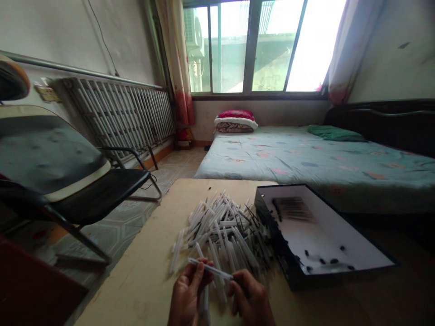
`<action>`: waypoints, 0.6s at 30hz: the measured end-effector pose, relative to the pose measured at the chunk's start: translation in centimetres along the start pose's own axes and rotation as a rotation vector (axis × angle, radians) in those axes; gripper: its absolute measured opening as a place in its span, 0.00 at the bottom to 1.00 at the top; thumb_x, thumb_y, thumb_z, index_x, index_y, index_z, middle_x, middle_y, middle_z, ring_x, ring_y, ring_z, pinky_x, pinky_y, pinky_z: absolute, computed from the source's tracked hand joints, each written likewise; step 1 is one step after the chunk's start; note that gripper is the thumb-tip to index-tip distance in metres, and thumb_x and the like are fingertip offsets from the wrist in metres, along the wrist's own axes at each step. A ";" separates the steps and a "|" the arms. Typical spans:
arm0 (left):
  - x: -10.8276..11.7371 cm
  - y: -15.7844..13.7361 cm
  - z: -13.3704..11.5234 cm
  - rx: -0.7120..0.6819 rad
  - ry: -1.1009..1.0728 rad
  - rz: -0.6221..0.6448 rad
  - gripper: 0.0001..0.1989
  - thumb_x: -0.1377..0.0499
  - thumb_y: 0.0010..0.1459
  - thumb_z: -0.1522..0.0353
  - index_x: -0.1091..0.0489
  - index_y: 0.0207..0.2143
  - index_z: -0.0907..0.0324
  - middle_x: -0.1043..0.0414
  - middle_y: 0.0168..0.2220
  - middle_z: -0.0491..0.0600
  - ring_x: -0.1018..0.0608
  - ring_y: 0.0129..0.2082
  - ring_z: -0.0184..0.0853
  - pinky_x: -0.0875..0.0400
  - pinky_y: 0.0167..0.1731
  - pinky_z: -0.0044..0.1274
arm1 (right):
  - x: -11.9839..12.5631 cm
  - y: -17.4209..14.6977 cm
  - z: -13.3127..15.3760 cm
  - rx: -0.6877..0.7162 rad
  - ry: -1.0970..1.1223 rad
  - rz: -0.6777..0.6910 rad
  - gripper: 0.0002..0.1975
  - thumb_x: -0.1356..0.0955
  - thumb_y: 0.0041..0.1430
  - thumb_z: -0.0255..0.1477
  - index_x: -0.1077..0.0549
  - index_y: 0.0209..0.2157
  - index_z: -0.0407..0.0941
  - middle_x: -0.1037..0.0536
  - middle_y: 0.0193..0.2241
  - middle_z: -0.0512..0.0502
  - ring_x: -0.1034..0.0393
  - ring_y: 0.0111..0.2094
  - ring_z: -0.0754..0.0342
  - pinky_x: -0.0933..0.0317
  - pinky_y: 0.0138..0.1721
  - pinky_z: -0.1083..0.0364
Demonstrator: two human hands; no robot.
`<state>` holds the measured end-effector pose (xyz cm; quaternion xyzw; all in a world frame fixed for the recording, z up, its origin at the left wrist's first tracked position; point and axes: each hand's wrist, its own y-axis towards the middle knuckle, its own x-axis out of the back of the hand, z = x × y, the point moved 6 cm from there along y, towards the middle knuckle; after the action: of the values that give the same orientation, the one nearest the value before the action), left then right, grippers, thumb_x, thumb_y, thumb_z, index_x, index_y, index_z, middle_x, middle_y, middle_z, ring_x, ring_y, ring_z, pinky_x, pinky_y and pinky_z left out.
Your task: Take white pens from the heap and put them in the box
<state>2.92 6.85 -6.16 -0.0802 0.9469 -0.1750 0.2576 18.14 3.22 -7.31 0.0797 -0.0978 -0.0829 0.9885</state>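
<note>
A translucent white pen (219,272) lies slantwise between my two hands, above the near side of the table. My left hand (187,290) pinches it near its darker left end with thumb and fingers. At the other end, my right hand (250,294) has its fingertips closed on the pen; what they cover there is hidden. Just beyond my hands spreads a loose heap of whitish pen barrels (217,217). Thin dark sticks, like refills, (253,222) are mixed into its right side.
Right of the heap stands a shallow dark-edged box (333,235) with a white inside, holding a row of dark thin pieces (295,209) and several small black caps (335,261). The pale table (136,276) borders a bed (278,158). A black chair (98,194) stands left.
</note>
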 end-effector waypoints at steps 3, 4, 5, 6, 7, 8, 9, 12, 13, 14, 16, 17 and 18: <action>0.0 0.0 -0.1 0.000 -0.004 0.009 0.15 0.31 0.36 0.66 0.26 0.29 0.62 0.22 0.26 0.49 0.20 0.32 0.37 0.26 0.30 0.20 | -0.2 0.0 0.0 -0.021 -0.013 0.009 0.18 0.41 0.58 0.44 0.34 0.32 0.43 0.31 0.17 0.52 0.41 0.11 0.62 0.48 0.12 0.64; 0.0 0.0 -0.1 -0.004 -0.004 0.012 0.15 0.31 0.37 0.66 0.26 0.29 0.62 0.22 0.26 0.49 0.20 0.32 0.37 0.26 0.30 0.20 | -0.2 0.0 0.0 -0.015 -0.036 0.021 0.19 0.42 0.59 0.43 0.33 0.30 0.43 0.31 0.16 0.52 0.42 0.11 0.62 0.48 0.12 0.64; 0.0 0.0 -0.2 -0.009 -0.003 0.015 0.15 0.31 0.37 0.66 0.26 0.29 0.62 0.22 0.27 0.49 0.20 0.32 0.38 0.26 0.30 0.21 | -0.2 0.0 0.1 0.000 -0.067 0.030 0.20 0.45 0.61 0.42 0.33 0.27 0.43 0.32 0.14 0.52 0.42 0.11 0.62 0.48 0.13 0.63; 0.0 0.0 -0.3 -0.014 0.001 0.018 0.15 0.31 0.37 0.66 0.26 0.30 0.63 0.22 0.27 0.49 0.20 0.32 0.38 0.26 0.30 0.21 | -0.1 0.1 0.3 0.022 -0.099 0.032 0.22 0.46 0.62 0.42 0.34 0.24 0.43 0.33 0.13 0.52 0.41 0.12 0.62 0.48 0.15 0.63; 0.1 0.0 -0.3 -0.020 0.008 0.019 0.15 0.32 0.38 0.66 0.26 0.30 0.63 0.22 0.28 0.50 0.20 0.33 0.38 0.26 0.30 0.21 | 0.0 0.1 0.4 0.047 -0.126 0.025 0.23 0.47 0.63 0.41 0.35 0.22 0.44 0.34 0.12 0.53 0.41 0.13 0.61 0.47 0.16 0.63; 0.1 0.0 -0.4 -0.024 0.014 0.021 0.15 0.32 0.38 0.66 0.26 0.30 0.63 0.22 0.28 0.50 0.21 0.33 0.39 0.26 0.30 0.21 | 0.1 0.1 0.5 0.063 -0.139 0.020 0.22 0.46 0.62 0.41 0.35 0.21 0.44 0.35 0.11 0.53 0.40 0.13 0.61 0.47 0.17 0.63; 0.1 0.1 -0.4 -0.028 0.019 0.024 0.14 0.32 0.39 0.66 0.26 0.30 0.63 0.21 0.28 0.50 0.21 0.33 0.39 0.26 0.30 0.21 | 0.1 0.1 0.5 0.069 -0.135 0.019 0.22 0.45 0.62 0.41 0.35 0.21 0.44 0.35 0.12 0.54 0.41 0.13 0.62 0.47 0.17 0.63; 0.3 0.2 -0.3 -0.027 0.027 0.033 0.14 0.32 0.39 0.66 0.26 0.31 0.63 0.21 0.28 0.50 0.21 0.33 0.38 0.26 0.31 0.21 | 0.1 0.1 0.0 0.042 -0.048 0.023 0.19 0.42 0.59 0.42 0.34 0.25 0.43 0.33 0.15 0.53 0.41 0.12 0.63 0.48 0.14 0.64; 0.3 0.3 -0.2 -0.024 0.026 0.033 0.14 0.32 0.40 0.67 0.26 0.31 0.63 0.21 0.29 0.49 0.21 0.34 0.38 0.26 0.31 0.21 | 0.0 0.1 -0.1 0.027 -0.014 0.019 0.19 0.41 0.58 0.43 0.33 0.26 0.43 0.33 0.17 0.53 0.40 0.12 0.63 0.47 0.14 0.64; 0.3 0.3 -0.2 -0.023 0.024 0.033 0.14 0.32 0.40 0.67 0.26 0.31 0.62 0.21 0.29 0.49 0.21 0.34 0.38 0.26 0.31 0.21 | 0.0 0.1 -0.3 0.015 0.016 0.007 0.18 0.40 0.57 0.44 0.33 0.28 0.42 0.32 0.18 0.52 0.39 0.13 0.62 0.46 0.14 0.64; 0.3 0.2 -0.2 -0.022 0.020 0.031 0.14 0.32 0.39 0.66 0.26 0.31 0.62 0.21 0.28 0.49 0.21 0.33 0.38 0.27 0.31 0.21 | -0.1 0.0 -0.5 -0.010 0.045 -0.022 0.19 0.38 0.55 0.45 0.32 0.34 0.42 0.31 0.19 0.51 0.39 0.13 0.62 0.45 0.14 0.63; 0.3 0.1 -0.2 -0.023 0.019 0.030 0.14 0.32 0.39 0.66 0.26 0.31 0.62 0.21 0.28 0.49 0.21 0.33 0.38 0.27 0.31 0.21 | -0.1 0.0 -0.6 -0.021 0.048 -0.026 0.20 0.38 0.55 0.45 0.33 0.36 0.42 0.30 0.19 0.51 0.40 0.12 0.62 0.46 0.12 0.63; 0.2 0.1 -0.3 -0.024 0.018 0.030 0.14 0.32 0.39 0.66 0.26 0.31 0.62 0.21 0.28 0.49 0.21 0.34 0.38 0.27 0.31 0.21 | -0.2 0.0 -0.6 -0.029 0.039 -0.023 0.21 0.40 0.56 0.46 0.33 0.37 0.41 0.30 0.18 0.51 0.41 0.11 0.62 0.48 0.11 0.64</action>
<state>2.60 6.96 -6.04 -0.0675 0.9523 -0.1603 0.2507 18.11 3.32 -7.92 0.0682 -0.0765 -0.0939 0.9903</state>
